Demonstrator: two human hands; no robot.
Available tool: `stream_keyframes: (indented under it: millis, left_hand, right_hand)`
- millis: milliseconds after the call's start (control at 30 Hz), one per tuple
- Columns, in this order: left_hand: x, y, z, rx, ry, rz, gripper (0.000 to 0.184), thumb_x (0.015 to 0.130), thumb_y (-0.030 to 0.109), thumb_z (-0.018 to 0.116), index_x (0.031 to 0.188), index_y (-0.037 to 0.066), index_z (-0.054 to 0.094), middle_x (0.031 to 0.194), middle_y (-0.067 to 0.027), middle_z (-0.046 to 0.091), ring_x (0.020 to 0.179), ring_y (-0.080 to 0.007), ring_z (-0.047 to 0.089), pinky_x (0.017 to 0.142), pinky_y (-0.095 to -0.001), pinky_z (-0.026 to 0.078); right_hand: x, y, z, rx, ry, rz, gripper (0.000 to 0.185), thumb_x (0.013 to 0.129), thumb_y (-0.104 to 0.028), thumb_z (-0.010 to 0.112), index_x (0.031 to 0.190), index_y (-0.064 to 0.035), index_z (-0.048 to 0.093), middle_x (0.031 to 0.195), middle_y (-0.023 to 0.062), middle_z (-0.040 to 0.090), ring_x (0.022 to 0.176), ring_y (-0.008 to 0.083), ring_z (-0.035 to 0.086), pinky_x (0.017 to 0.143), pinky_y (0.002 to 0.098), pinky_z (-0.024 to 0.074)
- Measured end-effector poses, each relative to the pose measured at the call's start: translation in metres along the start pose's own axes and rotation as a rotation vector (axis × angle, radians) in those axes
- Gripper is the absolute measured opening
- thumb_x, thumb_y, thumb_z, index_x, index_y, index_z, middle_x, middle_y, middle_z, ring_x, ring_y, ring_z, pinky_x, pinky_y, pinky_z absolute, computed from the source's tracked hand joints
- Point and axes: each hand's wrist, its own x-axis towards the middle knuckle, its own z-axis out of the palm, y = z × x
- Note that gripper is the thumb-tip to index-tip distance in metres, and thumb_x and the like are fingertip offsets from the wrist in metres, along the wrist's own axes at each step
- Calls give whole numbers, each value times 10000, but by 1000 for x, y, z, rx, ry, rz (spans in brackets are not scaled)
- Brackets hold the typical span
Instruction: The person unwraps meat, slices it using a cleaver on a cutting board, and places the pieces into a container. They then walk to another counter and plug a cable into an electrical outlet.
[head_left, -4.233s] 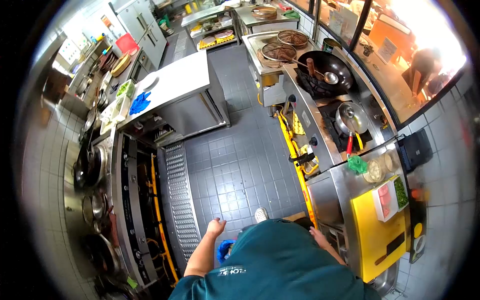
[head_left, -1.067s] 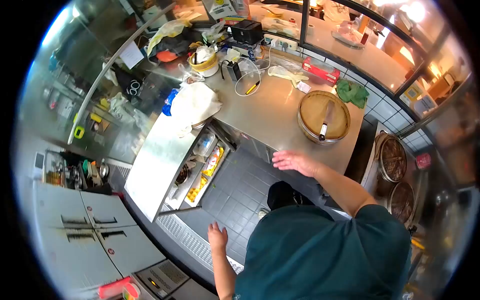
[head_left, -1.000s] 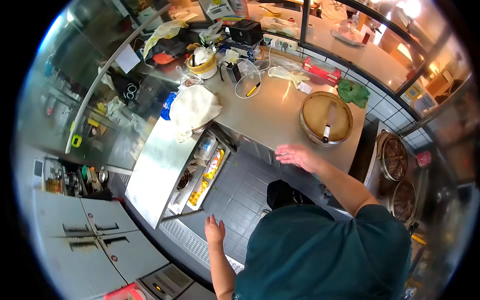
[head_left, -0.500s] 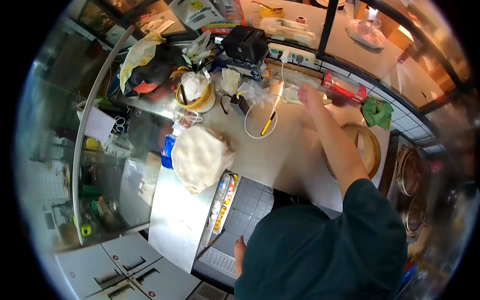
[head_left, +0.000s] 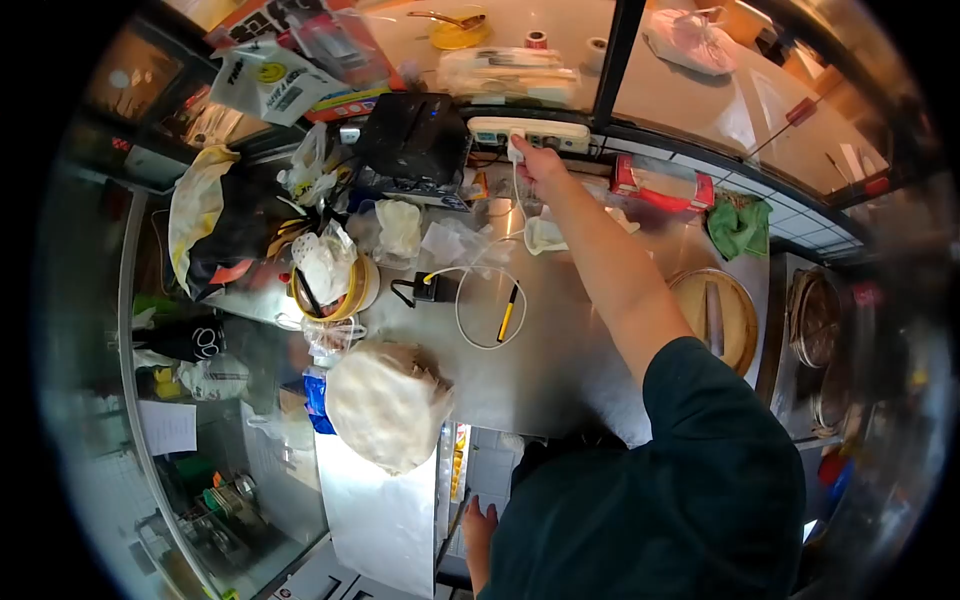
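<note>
My right hand (head_left: 540,166) reaches out to the power strip (head_left: 562,137) against the back wall, fingers closed on the white charger plug (head_left: 515,148) in it. From the plug a white cable (head_left: 460,310) runs down and loops on the steel counter. A yellow and black pen (head_left: 508,315) lies inside the loop, beside a black power adapter (head_left: 432,288). Low beside my body hangs my left hand (head_left: 480,525), holding nothing, its fingers slightly apart.
A cloth-covered round bundle (head_left: 385,405) sits on the counter's left part. Behind it stand a yellow-rimmed tub (head_left: 368,285) and a black box-shaped device (head_left: 405,135). To the right are a red box (head_left: 660,185), a green cloth (head_left: 738,228) and a round wooden board (head_left: 745,330).
My right hand has moved left and farther back, from above the counter to the plug on the power strip. The view has shifted; my left hand still hangs low.
</note>
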Motion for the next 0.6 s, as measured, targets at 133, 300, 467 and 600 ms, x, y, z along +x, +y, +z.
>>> stream_keyframes:
  millis: [133, 300, 467, 600]
  left_hand:
    - [7, 16, -10, 30, -51, 41, 569, 876, 296, 677, 1337, -20, 566, 1261, -318, 610, 1153, -482, 596, 970, -521, 504]
    - [20, 43, -30, 29, -78, 41, 553, 907, 293, 653, 1361, -5, 548, 1297, -303, 599, 1197, -466, 578, 1017, -507, 480]
    - [20, 42, -33, 39, -66, 38, 559, 916, 298, 648, 1375, -1, 536, 1318, -304, 586, 1215, -462, 568, 1033, -498, 473]
    - [11, 31, -22, 46, -22, 54, 565, 912, 292, 654, 1375, -8, 532, 1303, -305, 592, 1206, -463, 572, 1029, -499, 473]
  right_hand:
    - [-14, -2, -12, -164, -47, -6, 403, 872, -463, 782, 871, -79, 659, 785, 16, 617, 669, 149, 568, 608, 299, 467]
    - [-37, -34, -1, -184, -95, -7, 545, 823, -566, 784, 988, -54, 690, 899, 65, 633, 810, 170, 573, 674, 304, 464]
    - [-9, -32, 16, -532, -2, -10, 593, 870, -583, 717, 986, -2, 692, 896, 139, 647, 811, 223, 605, 768, 361, 501]
    - [5, -12, 17, -896, 34, -233, 642, 959, -609, 520, 943, 12, 680, 863, 173, 650, 769, 243, 627, 696, 394, 503]
